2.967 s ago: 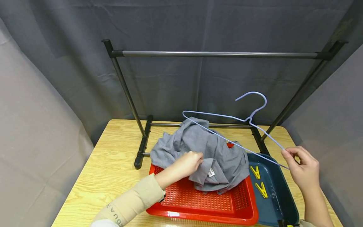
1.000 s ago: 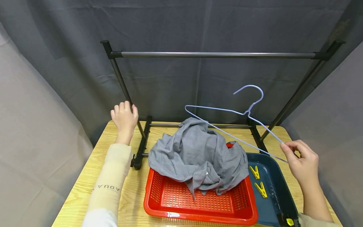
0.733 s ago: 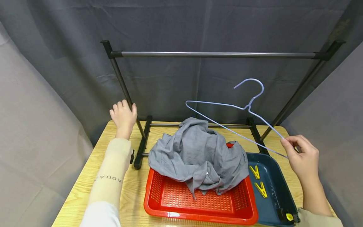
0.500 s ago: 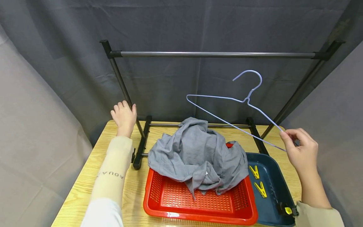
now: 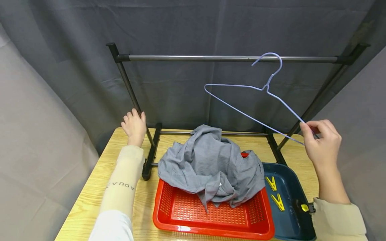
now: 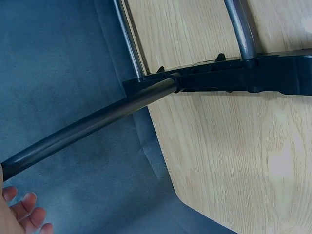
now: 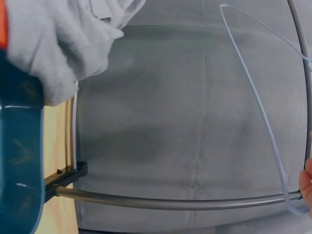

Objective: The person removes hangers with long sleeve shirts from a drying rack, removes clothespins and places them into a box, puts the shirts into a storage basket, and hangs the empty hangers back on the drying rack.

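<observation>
My right hand (image 5: 322,144) pinches one corner of a thin lilac clothes hanger (image 5: 235,86) between thumb and fingers. Its hook overlaps the top rail (image 5: 193,58) of a dark metal clothes rack in the head view, and nothing hangs on the hanger. At the left, my left hand (image 5: 134,129) grips the rack's left post (image 5: 128,83), thumb on one side and fingers on the other. In the left wrist view, several fingertips (image 6: 30,202) show just below that post. A crumpled grey shirt (image 5: 208,160) lies over the back of a red perforated basket (image 5: 211,231).
Right of the basket stands a dark teal tray (image 5: 289,187) with two yellow clothespins (image 5: 277,202) in it. The rack's feet (image 5: 147,169) stand on a wooden table (image 5: 96,187). A grey curtain (image 5: 169,26) hangs behind.
My left hand has left the grey shirt and moved to the rack's left post. My right hand has raised the hanger, bringing its hook up to the level of the top rail.
</observation>
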Demonstrator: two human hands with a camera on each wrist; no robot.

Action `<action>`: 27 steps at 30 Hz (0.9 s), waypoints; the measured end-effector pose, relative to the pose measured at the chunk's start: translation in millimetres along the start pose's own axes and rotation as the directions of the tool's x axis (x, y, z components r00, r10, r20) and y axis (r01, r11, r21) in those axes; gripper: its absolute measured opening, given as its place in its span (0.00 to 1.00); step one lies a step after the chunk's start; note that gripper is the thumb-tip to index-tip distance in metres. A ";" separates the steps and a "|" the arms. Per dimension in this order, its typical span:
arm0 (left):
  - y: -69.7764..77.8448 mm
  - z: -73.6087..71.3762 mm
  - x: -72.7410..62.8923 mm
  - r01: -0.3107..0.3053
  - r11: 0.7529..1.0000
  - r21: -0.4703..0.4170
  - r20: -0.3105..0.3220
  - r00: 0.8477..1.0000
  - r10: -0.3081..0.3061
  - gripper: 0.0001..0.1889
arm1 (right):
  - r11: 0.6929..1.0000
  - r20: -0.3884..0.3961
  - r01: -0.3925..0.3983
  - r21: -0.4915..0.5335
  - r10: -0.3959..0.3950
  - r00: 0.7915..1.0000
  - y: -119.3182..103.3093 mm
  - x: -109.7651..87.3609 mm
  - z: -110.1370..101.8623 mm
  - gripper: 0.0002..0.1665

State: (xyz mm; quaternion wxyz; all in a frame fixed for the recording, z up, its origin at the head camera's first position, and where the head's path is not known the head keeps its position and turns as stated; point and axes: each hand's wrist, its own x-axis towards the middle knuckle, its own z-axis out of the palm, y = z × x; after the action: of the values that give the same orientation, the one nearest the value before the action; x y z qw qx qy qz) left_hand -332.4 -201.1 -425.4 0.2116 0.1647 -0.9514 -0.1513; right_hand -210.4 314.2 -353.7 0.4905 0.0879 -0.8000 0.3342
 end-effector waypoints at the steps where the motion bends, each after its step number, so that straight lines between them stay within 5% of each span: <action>1: 0.1 0.0 -0.4 0.002 1.000 0.000 0.003 1.000 -0.002 0.28 | 1.000 -0.003 -0.002 -0.005 0.002 1.000 -0.5 2.5 1.3 0.12; 15: 3.4 1.0 -1.2 0.024 0.999 -0.038 0.012 1.000 -0.024 0.27 | 1.000 0.021 -0.004 -0.010 0.004 1.000 -6.4 31.7 27.7 0.11; 27: 2.7 2.5 -0.7 0.038 0.998 -0.053 0.022 0.999 -0.036 0.28 | 0.999 0.100 -0.022 -0.036 0.025 0.995 -4.7 27.4 42.6 0.13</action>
State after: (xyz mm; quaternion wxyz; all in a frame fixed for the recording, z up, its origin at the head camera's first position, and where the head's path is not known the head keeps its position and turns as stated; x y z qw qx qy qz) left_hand -333.7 -197.9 -426.8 0.2032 0.1749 -0.9459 -0.1824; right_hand -252.9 289.2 -341.1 0.4471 0.0868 -0.8303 0.3212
